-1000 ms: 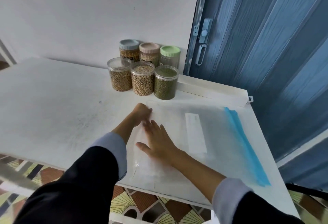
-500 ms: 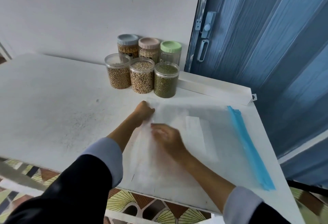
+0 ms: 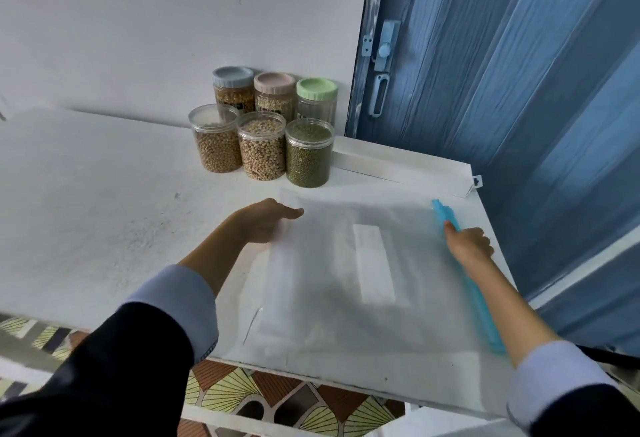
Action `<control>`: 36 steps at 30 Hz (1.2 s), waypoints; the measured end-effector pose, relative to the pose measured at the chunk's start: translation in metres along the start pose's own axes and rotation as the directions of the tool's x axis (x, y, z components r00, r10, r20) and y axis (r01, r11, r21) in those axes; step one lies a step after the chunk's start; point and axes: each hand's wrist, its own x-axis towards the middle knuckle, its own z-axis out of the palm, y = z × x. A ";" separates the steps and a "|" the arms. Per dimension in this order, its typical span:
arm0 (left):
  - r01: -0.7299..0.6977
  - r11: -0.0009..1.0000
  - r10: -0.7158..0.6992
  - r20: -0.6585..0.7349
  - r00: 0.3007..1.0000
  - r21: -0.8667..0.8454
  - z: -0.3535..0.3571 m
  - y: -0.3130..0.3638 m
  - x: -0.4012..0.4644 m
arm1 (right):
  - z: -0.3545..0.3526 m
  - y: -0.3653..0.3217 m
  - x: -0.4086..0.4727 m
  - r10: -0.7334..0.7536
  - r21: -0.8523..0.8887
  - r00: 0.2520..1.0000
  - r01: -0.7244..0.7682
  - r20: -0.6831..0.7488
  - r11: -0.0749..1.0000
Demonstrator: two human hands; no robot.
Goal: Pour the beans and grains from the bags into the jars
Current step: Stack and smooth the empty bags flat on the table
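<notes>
Plastic zip bag (image 3: 346,274), clear and flat, lies on the white table (image 3: 86,215) before me, its blue zipper strip (image 3: 479,301) along the right edge. My left hand (image 3: 265,220) rests on the bag's left edge, fingers straight and close together. My right hand (image 3: 469,242) is at the zipper strip, fingers curled at it; I cannot tell whether they pinch it. Six jars stand behind the bag by the wall: three lidless, tan beans (image 3: 216,145), pale beans (image 3: 262,152), green mung beans (image 3: 308,156), and three lidded ones (image 3: 273,90) behind.
</notes>
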 end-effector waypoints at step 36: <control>-0.813 0.527 0.783 -0.513 0.352 0.245 0.012 0.075 -0.074 | -0.068 -0.074 -0.077 -0.359 0.693 0.843 0.536 -0.401 0.482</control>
